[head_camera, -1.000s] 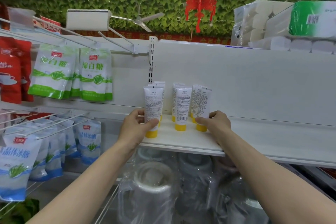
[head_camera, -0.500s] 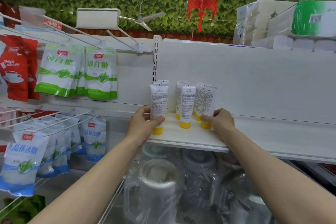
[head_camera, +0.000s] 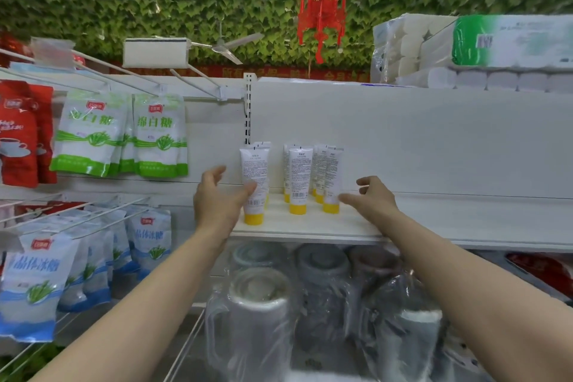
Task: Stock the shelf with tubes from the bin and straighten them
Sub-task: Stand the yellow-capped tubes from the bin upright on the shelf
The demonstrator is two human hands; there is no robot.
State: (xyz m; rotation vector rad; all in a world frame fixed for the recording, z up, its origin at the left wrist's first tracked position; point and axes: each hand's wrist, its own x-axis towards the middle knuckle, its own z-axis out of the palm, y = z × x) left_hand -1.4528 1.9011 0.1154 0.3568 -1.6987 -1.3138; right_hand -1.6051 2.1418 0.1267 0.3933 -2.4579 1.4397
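Head view, and both hands are at the white shelf; left hand spread open, thumb just at the lower body of the front-left tube, nothing gripped; right hand open too, fingertips just beside the front-right tube; the tubes stand upright on yellow caps, long axis vertical, three short rows running far-ward, the middle tube between the hands; the group sits just beyond both palms, left hand marginally nearer its tube; my guess is a squaring-up nudge comes next; no bin in sight.
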